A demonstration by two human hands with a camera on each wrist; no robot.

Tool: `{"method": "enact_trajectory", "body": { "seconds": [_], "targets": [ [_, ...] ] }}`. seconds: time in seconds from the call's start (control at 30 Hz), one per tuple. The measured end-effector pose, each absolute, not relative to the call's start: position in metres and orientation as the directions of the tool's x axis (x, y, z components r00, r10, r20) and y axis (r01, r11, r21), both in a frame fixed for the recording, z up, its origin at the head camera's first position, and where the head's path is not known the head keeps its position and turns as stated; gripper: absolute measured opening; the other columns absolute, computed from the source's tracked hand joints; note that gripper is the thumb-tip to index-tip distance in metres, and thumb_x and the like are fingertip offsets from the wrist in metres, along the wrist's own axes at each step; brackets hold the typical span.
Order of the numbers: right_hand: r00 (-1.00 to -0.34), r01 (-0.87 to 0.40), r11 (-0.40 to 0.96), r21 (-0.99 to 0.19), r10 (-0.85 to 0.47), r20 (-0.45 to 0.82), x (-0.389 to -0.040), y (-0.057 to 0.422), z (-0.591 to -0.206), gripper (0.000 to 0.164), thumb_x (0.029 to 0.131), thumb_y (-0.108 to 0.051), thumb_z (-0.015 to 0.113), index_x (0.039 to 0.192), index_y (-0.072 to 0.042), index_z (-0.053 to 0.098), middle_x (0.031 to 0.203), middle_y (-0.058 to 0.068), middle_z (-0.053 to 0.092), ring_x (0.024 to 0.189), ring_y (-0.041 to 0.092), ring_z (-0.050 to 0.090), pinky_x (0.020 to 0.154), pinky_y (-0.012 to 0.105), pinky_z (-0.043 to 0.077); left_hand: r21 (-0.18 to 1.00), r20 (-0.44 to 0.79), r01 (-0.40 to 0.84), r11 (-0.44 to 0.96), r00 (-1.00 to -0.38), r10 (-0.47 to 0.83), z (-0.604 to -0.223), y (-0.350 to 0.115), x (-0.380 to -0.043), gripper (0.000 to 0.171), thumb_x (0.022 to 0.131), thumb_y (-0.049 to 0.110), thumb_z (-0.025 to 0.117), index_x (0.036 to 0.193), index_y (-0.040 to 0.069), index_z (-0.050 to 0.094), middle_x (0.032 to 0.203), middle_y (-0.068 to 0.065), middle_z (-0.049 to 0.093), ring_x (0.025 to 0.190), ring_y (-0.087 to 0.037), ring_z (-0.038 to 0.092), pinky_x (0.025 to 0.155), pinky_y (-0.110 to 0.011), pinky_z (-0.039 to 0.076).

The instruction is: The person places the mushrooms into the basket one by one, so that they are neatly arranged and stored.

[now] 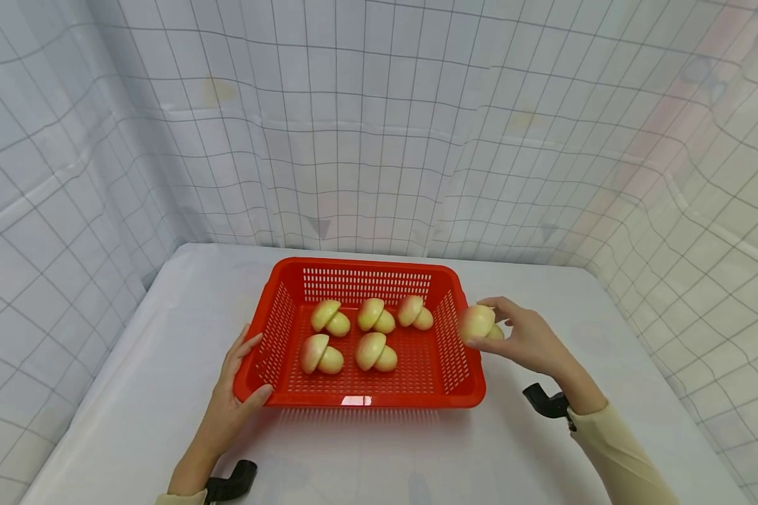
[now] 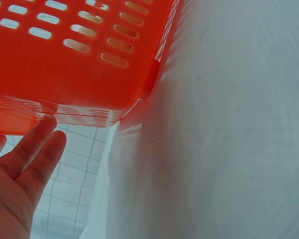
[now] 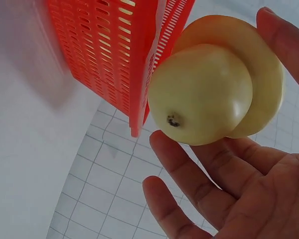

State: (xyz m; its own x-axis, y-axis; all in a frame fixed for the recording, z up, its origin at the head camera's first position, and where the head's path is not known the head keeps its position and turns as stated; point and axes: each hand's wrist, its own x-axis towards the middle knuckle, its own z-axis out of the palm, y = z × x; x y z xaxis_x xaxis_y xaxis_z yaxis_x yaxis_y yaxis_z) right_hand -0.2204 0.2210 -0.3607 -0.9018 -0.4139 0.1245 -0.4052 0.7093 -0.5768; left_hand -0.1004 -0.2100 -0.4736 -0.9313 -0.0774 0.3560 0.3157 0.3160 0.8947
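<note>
A red plastic basket (image 1: 366, 401) with slotted walls stands on the white table. Inside lie several yellow-pink mushroom-shaped pieces (image 1: 371, 351), three at the back and two in front. Beyond the basket's right rim, my right hand (image 1: 530, 341) holds another mushroom-shaped piece (image 1: 479, 322) between thumb and fingers. The right wrist view shows this piece (image 3: 204, 94) with a dark spot on its pale stem end, close beside the basket wall. At the left end, my left hand (image 1: 230, 400) rests against the basket's front left corner, fingers fairly straight and thumb spread.
White cloth covers the table (image 1: 145, 379) around the basket. Gridded white curtains (image 1: 379, 140) hang behind and on both sides. A black band with a camera mount sits on each wrist, the right mount (image 1: 546, 402) hanging over the table.
</note>
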Motion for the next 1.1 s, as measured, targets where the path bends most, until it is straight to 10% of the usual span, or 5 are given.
{"method": "enact_trajectory", "body": {
  "seconds": [0.53,0.77,1.1],
  "targets": [
    [-0.806,-0.511,0.672,-0.536,-0.591,0.027,-0.241,0.195,-0.352,0.061,0.072,-0.052,0.077,0.12,-0.02,0.056,0.096,-0.005,0.061,0.091,0.015,0.055,0.085,0.044,0.044,0.9,0.345,0.307,0.308,-0.935,-0.075,-0.474,-0.211,-0.1,0.07,0.083,0.004,0.062,0.146,0.015,0.034,0.157,0.002,0.009,0.135,-0.017,0.024,0.087,-0.017,0.042],
    [-0.764,-0.542,0.658,-0.524,-0.645,-0.02,-0.247,0.181,-0.348,0.063,0.071,-0.051,0.079,0.119,-0.018,0.056,0.093,-0.004,0.059,0.085,0.017,0.052,0.065,0.034,0.046,0.904,0.337,0.299,0.307,-0.938,-0.079,-0.474,-0.21,-0.1,0.07,0.083,0.005,0.063,0.146,0.015,0.034,0.157,0.005,0.009,0.136,-0.02,0.024,0.086,-0.017,0.042],
    [-0.714,-0.537,0.686,-0.491,-0.68,-0.169,-0.262,0.161,-0.346,0.061,0.068,-0.048,0.081,0.114,-0.017,0.058,0.095,-0.006,0.061,0.089,0.016,0.055,0.069,0.032,0.049,0.906,0.331,0.29,0.309,-0.939,-0.089,-0.473,-0.21,-0.1,0.071,0.083,0.006,0.064,0.146,0.017,0.033,0.157,0.007,0.01,0.134,-0.017,0.026,0.085,-0.018,0.044]
  ]
}}
